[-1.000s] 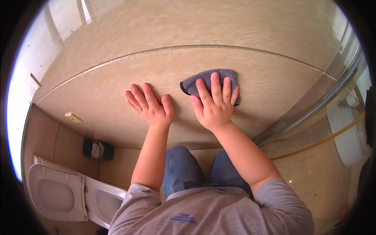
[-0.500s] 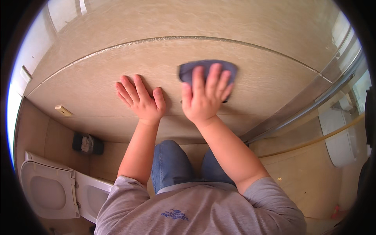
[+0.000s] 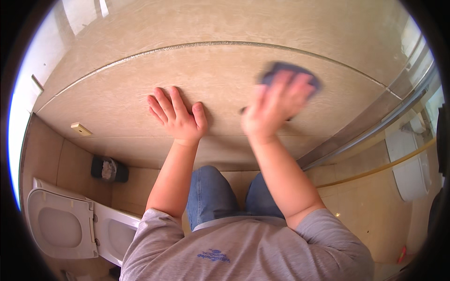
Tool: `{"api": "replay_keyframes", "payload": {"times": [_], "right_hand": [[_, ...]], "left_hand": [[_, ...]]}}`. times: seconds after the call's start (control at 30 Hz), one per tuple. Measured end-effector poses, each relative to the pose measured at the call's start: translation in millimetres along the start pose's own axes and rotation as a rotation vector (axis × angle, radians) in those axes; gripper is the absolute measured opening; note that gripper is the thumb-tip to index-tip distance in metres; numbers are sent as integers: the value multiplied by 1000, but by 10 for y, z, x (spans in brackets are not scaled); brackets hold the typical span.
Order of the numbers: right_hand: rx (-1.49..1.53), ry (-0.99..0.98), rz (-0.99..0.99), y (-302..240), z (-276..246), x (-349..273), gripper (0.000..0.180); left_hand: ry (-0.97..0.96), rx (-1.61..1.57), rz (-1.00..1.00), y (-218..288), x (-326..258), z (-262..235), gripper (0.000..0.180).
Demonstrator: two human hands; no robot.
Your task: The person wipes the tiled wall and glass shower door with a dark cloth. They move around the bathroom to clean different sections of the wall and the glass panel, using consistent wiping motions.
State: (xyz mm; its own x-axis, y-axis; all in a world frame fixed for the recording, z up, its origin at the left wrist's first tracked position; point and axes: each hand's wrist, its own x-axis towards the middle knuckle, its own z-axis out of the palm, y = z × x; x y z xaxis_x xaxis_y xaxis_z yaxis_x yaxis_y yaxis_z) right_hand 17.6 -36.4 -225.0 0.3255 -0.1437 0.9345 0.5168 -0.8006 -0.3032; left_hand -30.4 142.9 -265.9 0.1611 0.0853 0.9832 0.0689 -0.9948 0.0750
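Head view, taking the beige tiled wall (image 3: 117, 98) as the landmark; left hand (image 3: 180, 117) pressed flat on the wall's middle, fingers spread, palm down, grasping nothing; right hand (image 3: 276, 105) to the right of it on the same wall, blurred, fingers splayed over a dark blue-grey cloth (image 3: 293, 72); cloth pinned between palm and wall rather than clenched, its upper edge peeking out above the fingertips; hands near each other but apart. Curved grout line (image 3: 140, 55) arching across the wall above both hands. Small beige fitting (image 3: 81, 129) on the wall, well to the left of the left hand. Below the wall, at its foot on the left, a small dark waste bin (image 3: 108, 169); further down and left, a white toilet (image 3: 70, 225) with its lid raised. Right of the wall, a metal-framed glass partition (image 3: 375, 131) slanting away; beyond it a white fixture (image 3: 410, 164), too distorted to tell exactly. Beneath the forearms, blue jeans (image 3: 211, 196) and a grey shirt (image 3: 243, 253).
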Motion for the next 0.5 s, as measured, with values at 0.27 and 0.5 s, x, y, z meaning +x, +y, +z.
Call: {"api": "replay_keyframes", "payload": {"times": [0.27,0.5], "right_hand": [[299,-418,-253,-578,-264,-117,47],[794,-465,-251,-203,-593,180,52]], "left_hand": [[-34,-317,-108,-3,73,-287,52],[-482,-66,-64,870,283,-302,71]]}}
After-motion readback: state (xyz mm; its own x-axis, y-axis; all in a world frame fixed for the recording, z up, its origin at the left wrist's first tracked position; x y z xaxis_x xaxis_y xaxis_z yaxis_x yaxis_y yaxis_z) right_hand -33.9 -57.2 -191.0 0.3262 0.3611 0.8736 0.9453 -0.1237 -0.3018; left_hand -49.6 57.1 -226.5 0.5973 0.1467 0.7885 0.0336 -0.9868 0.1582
